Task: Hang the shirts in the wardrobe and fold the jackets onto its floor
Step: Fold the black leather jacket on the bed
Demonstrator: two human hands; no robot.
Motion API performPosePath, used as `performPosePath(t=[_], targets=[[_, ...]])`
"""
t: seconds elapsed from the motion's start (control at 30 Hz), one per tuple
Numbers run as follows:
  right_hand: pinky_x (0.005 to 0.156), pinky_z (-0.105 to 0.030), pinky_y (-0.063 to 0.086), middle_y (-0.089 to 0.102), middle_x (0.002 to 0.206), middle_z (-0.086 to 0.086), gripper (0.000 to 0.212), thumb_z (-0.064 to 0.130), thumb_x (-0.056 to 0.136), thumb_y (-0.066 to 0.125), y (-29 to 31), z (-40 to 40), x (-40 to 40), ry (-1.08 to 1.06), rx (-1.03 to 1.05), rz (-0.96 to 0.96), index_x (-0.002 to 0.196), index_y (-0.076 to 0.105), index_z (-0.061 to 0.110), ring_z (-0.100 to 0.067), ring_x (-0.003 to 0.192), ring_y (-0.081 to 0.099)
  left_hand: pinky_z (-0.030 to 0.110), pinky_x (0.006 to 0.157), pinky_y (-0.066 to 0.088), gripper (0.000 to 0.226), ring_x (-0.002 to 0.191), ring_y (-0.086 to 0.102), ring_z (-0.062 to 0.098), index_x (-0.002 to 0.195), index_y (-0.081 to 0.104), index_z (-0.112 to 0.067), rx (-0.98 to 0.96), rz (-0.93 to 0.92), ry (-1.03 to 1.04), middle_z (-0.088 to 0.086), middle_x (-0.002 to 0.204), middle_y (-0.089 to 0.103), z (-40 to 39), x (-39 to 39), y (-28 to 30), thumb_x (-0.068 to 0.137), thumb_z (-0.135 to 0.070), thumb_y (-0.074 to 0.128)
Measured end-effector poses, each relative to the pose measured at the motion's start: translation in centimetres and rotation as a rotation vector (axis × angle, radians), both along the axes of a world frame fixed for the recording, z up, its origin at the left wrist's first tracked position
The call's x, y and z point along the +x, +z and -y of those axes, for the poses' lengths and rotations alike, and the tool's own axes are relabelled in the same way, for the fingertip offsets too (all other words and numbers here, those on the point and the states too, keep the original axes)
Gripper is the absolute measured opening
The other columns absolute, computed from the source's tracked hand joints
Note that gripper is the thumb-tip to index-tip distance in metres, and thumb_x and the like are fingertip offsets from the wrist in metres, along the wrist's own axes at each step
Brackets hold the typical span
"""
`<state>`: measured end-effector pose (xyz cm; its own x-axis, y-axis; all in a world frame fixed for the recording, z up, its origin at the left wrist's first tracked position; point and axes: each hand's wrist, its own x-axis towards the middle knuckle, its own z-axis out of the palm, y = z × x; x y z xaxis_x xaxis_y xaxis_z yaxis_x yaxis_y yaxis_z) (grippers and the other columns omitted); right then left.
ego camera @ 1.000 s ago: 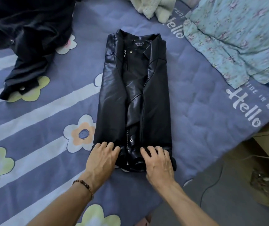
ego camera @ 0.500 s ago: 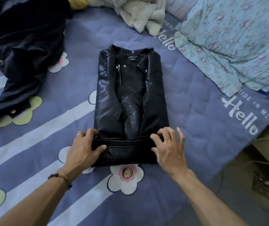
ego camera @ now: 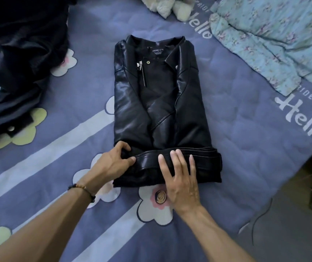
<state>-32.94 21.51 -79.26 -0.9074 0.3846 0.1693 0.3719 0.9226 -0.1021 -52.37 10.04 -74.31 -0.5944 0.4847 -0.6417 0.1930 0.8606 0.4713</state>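
Black leather jacket (ego camera: 162,110) lying on the bed quilt (ego camera: 236,129) (sleeves tucked in), hem folded up, left hand (ego camera: 111,163) pinching the fold's left end, right hand (ego camera: 181,178) pressing flat, fingers spread.

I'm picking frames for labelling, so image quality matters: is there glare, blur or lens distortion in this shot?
Head view: soft glare streaks on the jacket, mostly its left side; its collar label is sharp enough to see print. Wide-angle bending curves the bedspread stripes toward the edges. Both hands, left and right, look sharp, without motion blur. The dark garment at upper left loses detail in shadow.
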Motion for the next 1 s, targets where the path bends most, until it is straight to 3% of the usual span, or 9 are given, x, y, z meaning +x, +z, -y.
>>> performPosePath(t=[0.2,0.33,0.43,0.5,0.53,0.6,0.67,0.83,1.0], targets=[[0.1,-0.053,0.047,0.067,0.112,-0.013,0.046,0.004,0.075,0.061,2.5,-2.0,-0.3,0.032,-0.051,-0.082,0.119,0.068,0.014,-0.031,0.111,0.063,0.024,0.053,0.046,0.029,0.07,0.06,0.019,0.112,0.048,-0.025,-0.008,0.025,0.043,0.002,0.091,0.063,-0.8,1.8,3.5,0.093,-0.044,0.059],[0.102,-0.049,0.044,0.07,0.111,-0.008,0.079,-0.011,0.04,0.078,5.9,-7.2,7.9,0.087,-0.132,0.015,0.114,0.072,0.014,-0.028,0.109,0.067,0.033,0.059,0.056,0.044,0.059,0.069,0.025,0.101,0.057,-0.022,0.001,0.302,-0.099,0.01,0.073,0.071,-1.5,6.0,6.6,0.093,-0.064,0.046],[0.1,-0.049,0.041,0.072,0.112,-0.002,0.085,-0.008,0.029,0.084,8.5,-11.3,16.6,0.084,-0.127,0.251,0.109,0.074,0.02,-0.021,0.109,0.068,0.039,0.071,0.056,0.033,0.086,0.068,0.026,0.112,0.055,-0.024,0.028,-0.276,-0.498,0.004,0.093,0.069,-4.2,9.0,6.5,0.087,-0.043,0.065],[0.097,-0.047,0.043,0.072,0.112,0.001,0.088,-0.01,0.026,0.087,9.2,-13.2,20.8,0.055,-0.143,0.339,0.107,0.075,0.023,-0.019,0.109,0.068,0.041,0.07,0.056,0.079,0.1,0.062,0.032,0.128,0.049,-0.021,0.095,-0.619,-0.745,0.007,0.11,0.061,-6.9,11.2,5.5,0.058,-0.028,0.085],[0.096,-0.046,0.044,0.072,0.113,0.001,0.091,-0.012,0.024,0.088,9.2,-13.7,22.1,0.039,-0.142,0.366,0.107,0.075,0.024,-0.019,0.109,0.068,0.045,0.082,0.055,0.102,0.115,0.055,0.036,0.14,0.041,-0.017,0.102,-0.705,-0.822,0.011,0.128,0.054,-8.4,12.3,5.1,0.051,-0.026,0.088],[0.093,-0.045,0.049,0.072,0.114,0.001,0.095,-0.014,0.022,0.089,8.6,-14.3,23.7,0.014,-0.142,0.379,0.107,0.075,0.025,-0.02,0.109,0.068,0.057,0.116,0.022,0.117,0.148,0.011,0.043,0.157,0.002,-0.015,0.073,-0.792,-0.983,0.014,0.163,0.007,-11.5,14.5,4.5,0.069,-0.021,0.078],[0.087,-0.045,0.054,0.073,0.112,0.001,0.092,-0.014,0.023,0.09,7.8,-14.5,23.9,-0.009,-0.166,0.347,0.105,0.076,0.026,-0.02,0.107,0.069,0.059,0.118,-0.005,0.108,0.147,-0.019,0.038,0.153,-0.02,-0.016,0.026,-0.867,-1.089,0.012,0.161,-0.021,-14.2,15.4,4.3,0.083,-0.012,0.062],[0.088,-0.042,0.051,0.073,0.109,0.004,0.087,-0.011,0.027,0.091,6.6,-15.1,23.6,-0.016,-0.26,0.278,0.103,0.075,0.028,-0.018,0.106,0.07,0.057,0.118,-0.008,0.115,0.149,-0.019,0.029,0.151,-0.023,-0.009,-0.207,-0.813,-1.265,0.006,0.164,-0.015,-17.5,15.1,4.0,0.084,-0.021,0.069],[0.083,-0.045,0.055,0.073,0.108,0.007,0.075,-0.005,0.036,0.088,7.3,-15.3,23.2,-0.025,-0.286,0.263,0.101,0.074,0.03,-0.017,0.104,0.07,0.052,0.121,0.002,0.145,0.152,-0.002,0.024,0.155,-0.01,-0.015,-0.256,-0.66,-1.322,0.002,0.165,0.003,-17.9,13.5,2.1,0.056,-0.036,0.093]])
